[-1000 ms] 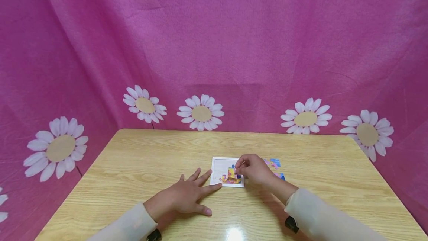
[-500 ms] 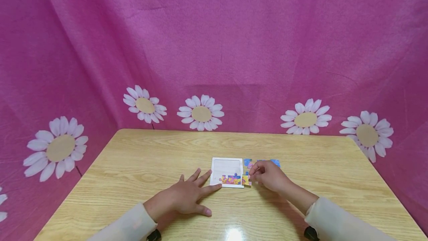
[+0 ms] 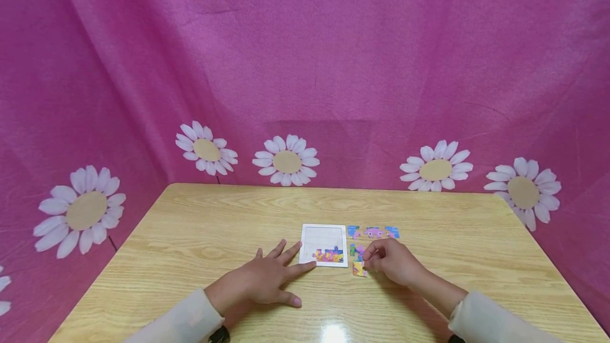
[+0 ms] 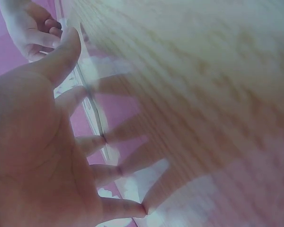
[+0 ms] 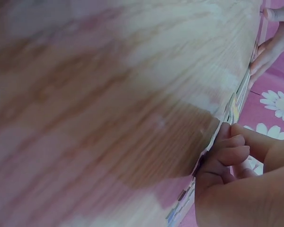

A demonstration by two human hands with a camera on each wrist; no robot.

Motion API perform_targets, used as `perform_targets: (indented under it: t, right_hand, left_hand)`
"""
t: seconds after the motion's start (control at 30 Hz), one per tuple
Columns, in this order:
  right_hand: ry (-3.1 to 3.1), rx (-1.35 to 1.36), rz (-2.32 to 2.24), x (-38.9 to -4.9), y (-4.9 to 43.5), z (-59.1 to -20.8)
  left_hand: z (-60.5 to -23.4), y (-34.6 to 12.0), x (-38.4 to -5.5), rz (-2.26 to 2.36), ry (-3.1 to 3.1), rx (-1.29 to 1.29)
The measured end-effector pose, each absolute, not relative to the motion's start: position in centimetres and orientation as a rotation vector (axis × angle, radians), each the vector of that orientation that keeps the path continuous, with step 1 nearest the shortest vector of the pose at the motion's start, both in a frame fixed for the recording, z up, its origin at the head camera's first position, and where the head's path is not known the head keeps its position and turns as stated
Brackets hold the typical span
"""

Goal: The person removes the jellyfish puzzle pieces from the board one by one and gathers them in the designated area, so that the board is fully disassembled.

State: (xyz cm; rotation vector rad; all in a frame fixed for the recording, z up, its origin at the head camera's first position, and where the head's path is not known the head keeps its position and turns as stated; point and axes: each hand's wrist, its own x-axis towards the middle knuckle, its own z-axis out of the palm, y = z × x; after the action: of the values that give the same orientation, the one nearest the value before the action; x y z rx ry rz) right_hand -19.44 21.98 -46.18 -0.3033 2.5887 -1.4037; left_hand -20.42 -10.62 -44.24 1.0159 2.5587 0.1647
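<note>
My left hand (image 3: 269, 278) lies with its fingers spread, the fingertips touching the table and the near left edge of a white puzzle frame (image 3: 303, 245). A few joined puzzle pieces (image 3: 329, 255), pink, yellow and blue, fill the bottom of the frame. To the right of it, my right hand (image 3: 393, 262) pinches a yellow puzzle piece (image 3: 359, 269) between thumb and finger, low over the table. The same yellow piece (image 5: 234, 109) looks tilted up at the fingertips in the right wrist view. In the left wrist view the left palm (image 4: 33, 151) shows, fingers straight.
Loose puzzle pieces lie right of the frame: a blue one (image 3: 353, 232), a pink one with eyes (image 3: 374, 232), another blue one (image 3: 392, 231), and a green and purple one (image 3: 356, 250). The right hand may hide more. A pink flowered cloth (image 3: 333, 94) hangs behind the wooden table (image 3: 229, 216).
My right hand has carried the yellow piece out of the frame, rightward and slightly nearer, uncovering loose pieces. The left hand has stayed in place.
</note>
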Motion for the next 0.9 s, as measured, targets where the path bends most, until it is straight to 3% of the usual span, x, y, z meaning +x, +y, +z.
perform_targets:
  t: [0.9]
  right_hand:
    - [2.638,-0.389,-1.289,-19.81,21.76,-45.85]
  left_hand:
    - [-44.42,-10.64,-20.43,0.154,2.562,1.021]
